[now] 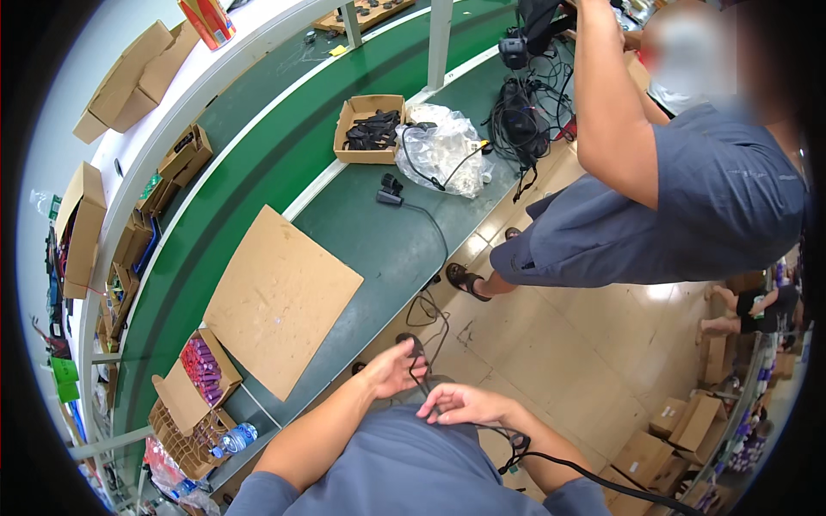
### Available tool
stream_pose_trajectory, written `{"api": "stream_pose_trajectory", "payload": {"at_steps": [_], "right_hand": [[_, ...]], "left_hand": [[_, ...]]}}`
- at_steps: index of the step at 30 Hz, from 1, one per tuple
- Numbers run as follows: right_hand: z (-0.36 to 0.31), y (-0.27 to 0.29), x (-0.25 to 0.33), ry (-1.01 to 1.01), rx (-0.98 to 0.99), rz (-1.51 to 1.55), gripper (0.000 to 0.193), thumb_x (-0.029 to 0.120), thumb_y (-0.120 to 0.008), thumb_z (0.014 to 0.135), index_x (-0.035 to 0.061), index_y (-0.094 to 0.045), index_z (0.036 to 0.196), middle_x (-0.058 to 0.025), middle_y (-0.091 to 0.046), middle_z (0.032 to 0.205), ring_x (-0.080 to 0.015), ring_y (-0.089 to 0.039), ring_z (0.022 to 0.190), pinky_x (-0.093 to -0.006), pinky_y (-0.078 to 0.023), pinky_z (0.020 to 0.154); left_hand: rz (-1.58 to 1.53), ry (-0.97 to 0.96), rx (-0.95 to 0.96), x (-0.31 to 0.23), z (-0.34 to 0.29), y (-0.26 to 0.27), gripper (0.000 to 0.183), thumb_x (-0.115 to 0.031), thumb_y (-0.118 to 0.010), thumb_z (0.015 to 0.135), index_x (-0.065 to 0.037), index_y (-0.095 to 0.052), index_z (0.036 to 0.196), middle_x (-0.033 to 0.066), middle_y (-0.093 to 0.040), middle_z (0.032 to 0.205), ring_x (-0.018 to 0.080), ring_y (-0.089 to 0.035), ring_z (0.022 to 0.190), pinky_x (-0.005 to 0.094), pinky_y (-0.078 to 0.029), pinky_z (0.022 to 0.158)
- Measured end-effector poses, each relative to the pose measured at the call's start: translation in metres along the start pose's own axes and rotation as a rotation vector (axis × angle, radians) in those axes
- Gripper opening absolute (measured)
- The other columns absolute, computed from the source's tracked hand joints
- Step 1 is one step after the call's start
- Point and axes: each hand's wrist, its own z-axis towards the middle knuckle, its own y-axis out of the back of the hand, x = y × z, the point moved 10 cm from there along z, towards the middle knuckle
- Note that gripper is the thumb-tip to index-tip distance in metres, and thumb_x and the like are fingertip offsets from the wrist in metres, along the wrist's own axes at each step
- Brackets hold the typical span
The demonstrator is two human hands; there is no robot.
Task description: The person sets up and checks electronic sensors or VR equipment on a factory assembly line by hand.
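Note:
In front of my waist, my left hand (396,370) has its palm turned up and its fingers curled round a thin black cable (447,322). My right hand (460,404) is closed beside it, fingers bent on the same cable, parts of which the hands hide. From there the cable leads up over the table edge, seemingly to a small black device (390,193) on the green table. A dark shape behind my left fingertips is hard to make out. Below my right wrist hangs a knotted dark cord (519,443), and a thicker black cable (602,482) runs off from it.
A cardboard sheet (280,297) covers part of the table (379,249). Beyond stand a carton of black parts (370,155), a clear plastic bag (452,146) and tangled cables (525,112). At left are a box of purple cylinders (202,365) and a bottle (234,439). A co-worker (637,215) stands right.

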Motion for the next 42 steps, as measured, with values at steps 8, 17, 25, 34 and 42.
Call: {"api": "stream_pose_trajectory", "payload": {"at_steps": [8, 17, 25, 34, 42], "right_hand": [[-0.015, 0.143, 0.08, 0.071, -0.612, -0.634, 0.037, 0.018, -0.065, 0.089, 0.0029, -0.057, 0.121, -0.01, -0.063, 0.116, -0.0174, -0.062, 0.102, -0.0336, -0.05, 0.089], [0.086, 0.265, 0.177, 0.249, -1.263, -1.127, 0.056, 0.02, -0.071, 0.079, 0.0054, -0.047, 0.127, -0.0184, -0.064, 0.104, -0.0319, -0.063, 0.097, -0.0392, -0.049, 0.087], [0.142, 0.242, 0.138, 0.112, -0.974, -1.123, 0.031, 0.008, -0.063, 0.072, 0.0047, -0.061, 0.103, -0.015, -0.061, 0.089, -0.0292, -0.06, 0.076, -0.0355, -0.049, 0.07], [0.103, 0.031, 0.128, 0.422, -0.475, -1.021, 0.029, 0.009, -0.064, 0.08, 0.0048, -0.061, 0.108, -0.0121, -0.058, 0.101, -0.0297, -0.059, 0.092, -0.0379, -0.05, 0.078], [-0.092, 0.301, -0.036, -0.576, -1.273, -1.097, 0.06, 0.043, -0.057, 0.088, 0.005, -0.047, 0.134, -0.0223, -0.043, 0.139, -0.0376, -0.041, 0.129, -0.0446, -0.036, 0.105]], "left_hand": [[0.055, -0.187, -0.04, -0.036, -0.001, 0.026, 0.017, -0.015, -0.055, 0.096, -0.008, -0.057, 0.111, 0.0038, -0.063, 0.085, 0.0137, -0.061, 0.073, 0.0273, -0.049, 0.066], [0.294, -0.089, -0.262, 0.014, -0.03, 0.086, 0.027, -0.015, -0.051, 0.097, -0.007, -0.054, 0.123, 0.004, -0.066, 0.103, 0.0122, -0.062, 0.093, 0.0256, -0.048, 0.081], [0.302, -0.25, -0.291, -0.019, -0.047, 0.1, 0.035, -0.018, -0.054, 0.096, -0.008, -0.05, 0.129, 0.0043, -0.063, 0.114, 0.0113, -0.058, 0.1, 0.026, -0.046, 0.084], [-0.272, -0.473, 0.218, -0.156, -0.067, 0.024, 0.046, -0.029, -0.059, 0.094, -0.012, -0.046, 0.135, 0.0024, -0.062, 0.093, 0.0115, -0.055, 0.074, 0.0264, -0.045, 0.071], [0.159, -1.113, -0.518, -0.25, -0.255, 0.092, 0.055, -0.014, -0.053, 0.096, -0.01, -0.032, 0.146, -0.0029, -0.055, 0.095, -0.0016, -0.026, 0.046, 0.0148, -0.018, 0.035]]}}
